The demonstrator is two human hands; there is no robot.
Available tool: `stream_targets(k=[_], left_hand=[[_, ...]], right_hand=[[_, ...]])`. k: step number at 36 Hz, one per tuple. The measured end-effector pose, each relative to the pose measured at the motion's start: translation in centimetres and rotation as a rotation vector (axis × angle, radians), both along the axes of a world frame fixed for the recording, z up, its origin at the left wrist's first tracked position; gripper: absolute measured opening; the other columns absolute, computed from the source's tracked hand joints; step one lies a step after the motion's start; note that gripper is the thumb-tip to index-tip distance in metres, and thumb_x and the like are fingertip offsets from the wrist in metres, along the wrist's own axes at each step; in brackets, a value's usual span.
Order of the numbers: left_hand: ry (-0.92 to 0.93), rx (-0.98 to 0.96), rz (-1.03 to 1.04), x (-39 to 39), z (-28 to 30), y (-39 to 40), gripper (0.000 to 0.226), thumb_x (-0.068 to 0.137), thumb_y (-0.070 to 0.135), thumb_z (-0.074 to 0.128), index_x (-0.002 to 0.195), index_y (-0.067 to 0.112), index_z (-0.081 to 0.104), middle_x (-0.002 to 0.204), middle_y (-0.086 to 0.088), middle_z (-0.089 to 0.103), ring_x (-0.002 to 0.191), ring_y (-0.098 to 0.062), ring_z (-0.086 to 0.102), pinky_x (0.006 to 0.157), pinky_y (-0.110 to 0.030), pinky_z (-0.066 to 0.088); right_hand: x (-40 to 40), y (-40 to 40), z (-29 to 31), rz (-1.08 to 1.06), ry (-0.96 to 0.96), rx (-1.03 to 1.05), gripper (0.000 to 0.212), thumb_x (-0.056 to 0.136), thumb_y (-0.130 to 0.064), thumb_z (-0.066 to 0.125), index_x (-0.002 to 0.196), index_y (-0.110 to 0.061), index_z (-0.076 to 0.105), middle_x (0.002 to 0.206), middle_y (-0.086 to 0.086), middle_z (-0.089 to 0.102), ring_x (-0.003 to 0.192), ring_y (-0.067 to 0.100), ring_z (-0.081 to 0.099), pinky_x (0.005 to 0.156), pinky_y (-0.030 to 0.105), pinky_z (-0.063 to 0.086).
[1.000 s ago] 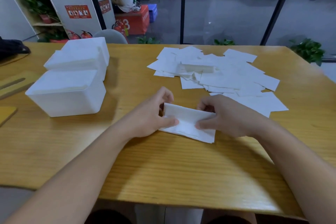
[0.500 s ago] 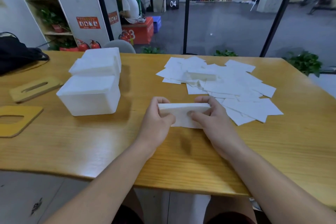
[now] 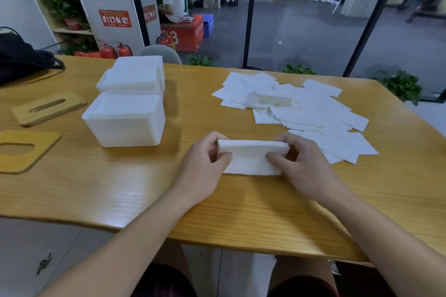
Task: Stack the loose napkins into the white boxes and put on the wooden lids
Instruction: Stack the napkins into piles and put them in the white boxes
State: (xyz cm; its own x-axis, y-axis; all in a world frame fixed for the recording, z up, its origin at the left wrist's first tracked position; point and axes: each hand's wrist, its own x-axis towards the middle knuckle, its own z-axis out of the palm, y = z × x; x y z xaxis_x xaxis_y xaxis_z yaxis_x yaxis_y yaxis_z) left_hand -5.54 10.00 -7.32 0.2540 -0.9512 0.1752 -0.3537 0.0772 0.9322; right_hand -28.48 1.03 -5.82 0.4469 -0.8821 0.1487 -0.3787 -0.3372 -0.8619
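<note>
While both hands pinch it: squared stack of white paper napkins [image 3: 252,158], left hand [image 3: 205,164] at one short end, right hand [image 3: 300,164] at the other, on yellow wooden desk [image 3: 120,188]. Likely light, soft, prone to fanning; hold by ends. Rectangular white plastic box [image 3: 125,123] beyond left hand.

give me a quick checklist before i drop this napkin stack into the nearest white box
1. Stack held at both ends: left hand and right hand grip the napkin stack: ok.
2. Stack edges squared: top edge looks even, lower sheets hidden: cannot tell.
3. Nearest white box has no lid on: ok.
4. Room inside that box: interior washed out white: cannot tell.
5. Wooden lids within reach, left of the boxes: ok.
6. All napkins gathered: loose napkins lie scattered on the table: not ok.
</note>
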Motion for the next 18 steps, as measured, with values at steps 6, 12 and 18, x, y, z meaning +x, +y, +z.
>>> stream_targets(k=[6,12,18], left_hand=[[0.054,-0.099,0.017,3.8,2.5,3.0,0.008,0.106,0.021,0.071,0.111,0.026,0.072,0.096,-0.012,0.077,0.092,-0.043,0.070,0.079,-0.052,0.059],[-0.078,-0.128,0.123,9.8,4.8,6.2,0.007,0.105,0.023,0.072,0.106,0.026,0.078,0.094,-0.012,0.072,0.089,-0.037,0.069,0.084,-0.054,0.058],[-0.175,-0.159,0.277,16.4,7.6,7.4,0.006,0.105,0.025,0.072,0.101,0.023,0.075,0.076,-0.004,0.067,0.066,-0.022,0.056,0.063,-0.032,0.044]], right_hand=[[2.8,1.0,3.5,0.042,-0.071,-0.022,0.015,0.098,-0.023,0.079,0.110,-0.028,0.073,0.092,-0.001,0.078,0.083,0.020,0.075,0.078,0.045,0.060],[8.9,1.8,5.5,0.120,-0.052,-0.049,0.014,0.102,-0.028,0.075,0.115,-0.033,0.073,0.098,-0.004,0.079,0.086,0.019,0.076,0.085,0.059,0.062],[16.8,2.1,6.6,0.198,-0.069,-0.107,0.005,0.103,-0.024,0.074,0.107,-0.027,0.073,0.098,-0.004,0.078,0.078,0.016,0.079,0.080,0.054,0.064]])
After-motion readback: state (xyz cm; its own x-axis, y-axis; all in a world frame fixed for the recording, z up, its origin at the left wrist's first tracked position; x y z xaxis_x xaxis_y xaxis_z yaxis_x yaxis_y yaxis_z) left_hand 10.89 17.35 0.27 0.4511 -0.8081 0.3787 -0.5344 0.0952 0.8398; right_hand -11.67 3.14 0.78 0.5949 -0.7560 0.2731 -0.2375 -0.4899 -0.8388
